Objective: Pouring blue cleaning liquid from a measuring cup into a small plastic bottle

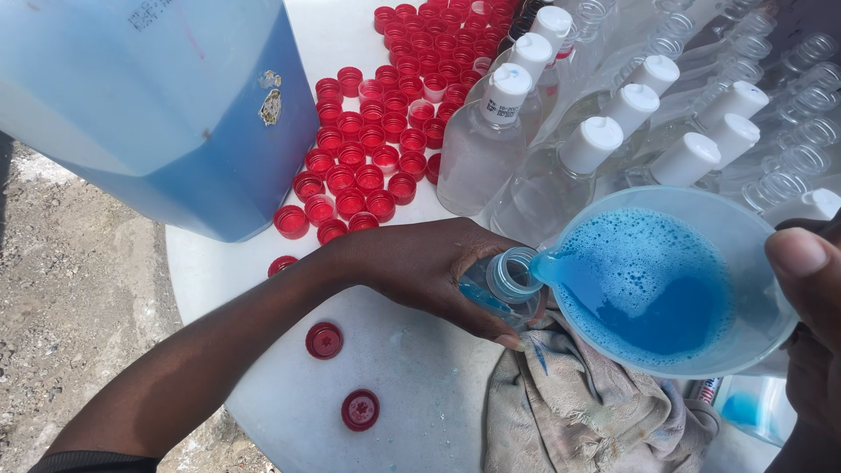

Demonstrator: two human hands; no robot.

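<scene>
My left hand [420, 267] grips a small clear plastic bottle [501, 285] with its open mouth up, standing on a stained cloth [569, 407]. My right hand [810, 307] holds a clear plastic jug [666, 280] of foamy blue liquid, tilted so its spout sits at the bottle's mouth. A thin blue stream runs into the bottle.
A large blue-filled container [166, 105] stands at the upper left on the round white table [412, 377]. Several red caps [377, 149] lie open side up; two loose ones [324, 340] lie near the edge. Clear bottles with white caps [596, 140] crowd the upper right.
</scene>
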